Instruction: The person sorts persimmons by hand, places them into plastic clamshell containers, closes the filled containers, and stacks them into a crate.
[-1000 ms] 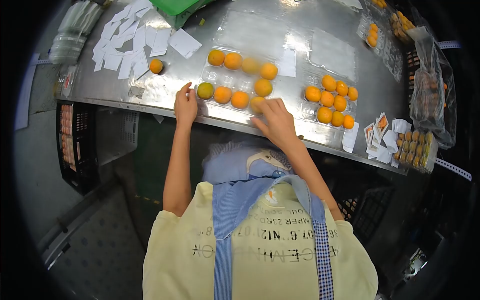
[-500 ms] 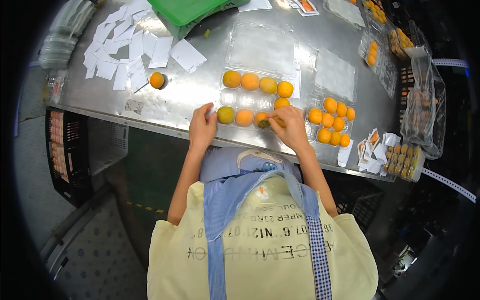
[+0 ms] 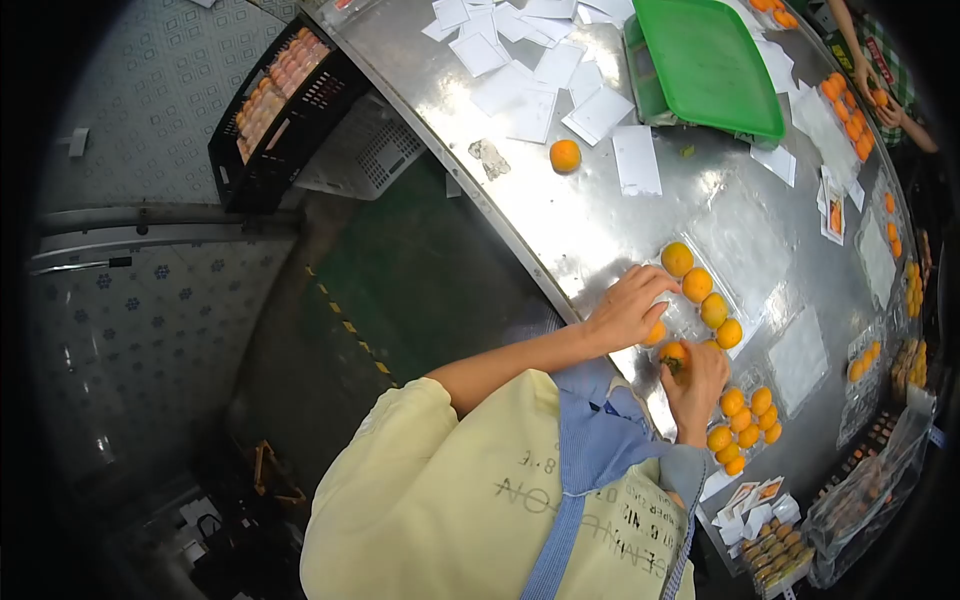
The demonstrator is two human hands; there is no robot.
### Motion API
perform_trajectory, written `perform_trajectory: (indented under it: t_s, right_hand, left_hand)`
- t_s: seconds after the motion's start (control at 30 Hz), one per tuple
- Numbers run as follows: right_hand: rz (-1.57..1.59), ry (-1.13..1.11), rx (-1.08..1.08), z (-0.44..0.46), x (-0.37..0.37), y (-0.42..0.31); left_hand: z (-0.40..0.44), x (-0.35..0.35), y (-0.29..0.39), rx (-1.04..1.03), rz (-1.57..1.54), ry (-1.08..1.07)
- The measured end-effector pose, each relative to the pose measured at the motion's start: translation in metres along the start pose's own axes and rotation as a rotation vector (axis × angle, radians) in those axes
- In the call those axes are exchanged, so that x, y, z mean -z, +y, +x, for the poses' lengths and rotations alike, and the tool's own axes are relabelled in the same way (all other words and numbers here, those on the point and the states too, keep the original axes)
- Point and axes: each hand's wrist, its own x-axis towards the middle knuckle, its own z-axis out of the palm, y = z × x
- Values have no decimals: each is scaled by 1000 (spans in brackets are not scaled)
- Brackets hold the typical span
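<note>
An unlidded clear plastic fruit tray [image 3: 682,318] on the metal table holds orange persimmons, with a far row of persimmons [image 3: 697,285] in full view. Fingers curled, my left hand [image 3: 628,308] bends over the tray's near left end; what lies under its palm is hidden. Beside its thumb a persimmon [image 3: 655,332] partly shows. My right hand [image 3: 697,385] is closed round a persimmon [image 3: 672,355] with a dark, leafy top, at the tray's near right side. A second filled tray of persimmons [image 3: 742,425] lies just right of that hand.
A lone persimmon [image 3: 565,155] sits on the metal table [image 3: 520,215] near scattered white cards [image 3: 535,100]. A green-lidded box [image 3: 705,70] stands behind. Black crate [image 3: 228,165] with packed fruit is at left. Across the table a co-worker's hands [image 3: 880,100] hold fruit.
The view has swung left, so the table appears tilted and farther right. My left hand has moved from beside the tray to over its near row. The right hand still grips a persimmon.
</note>
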Motion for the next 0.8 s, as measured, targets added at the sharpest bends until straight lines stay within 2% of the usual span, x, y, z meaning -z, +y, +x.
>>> perform_trajectory:
  t_s: [0.03, 0.13, 0.23, 0.3, 0.33, 0.37, 0.43, 0.53, 0.63, 0.8]
  right_hand:
    - [119, 42, -67, -3, 3, -3]
    - [488, 170, -259, -8, 9, 1]
    - [798, 332, -364, -9, 13, -3]
    - [751, 347, -285, -10, 13, -2]
    - [784, 353, -243, -7, 18, -8]
    - [828, 355, -194, -4, 20, -13]
    - [757, 306, -79, -6, 20, -7]
    - [922, 308, -167, -15, 21, -9]
    - [807, 305, -147, -15, 27, -16]
    - [894, 370, -232, -18, 18, -17]
  left_hand:
    - [-3, 0, 3, 13, -24, -22]
    - [-3, -8, 11, 410, -532, -331]
    - [-2, -19, 18, 767, -1181, -658]
    - [-6, -22, 21, 763, -1464, -779]
    - [-6, -20, 23, 765, -1491, -806]
    - [-8, -16, 26, 781, -1502, -722]
    - [-7, -8, 30, 805, -1508, -703]
    - [-7, -12, 36, 754, -1419, -689]
    - [-8, -11, 39, 709, -1319, -667]
    - [-9, -15, 37, 696, -1237, -664]
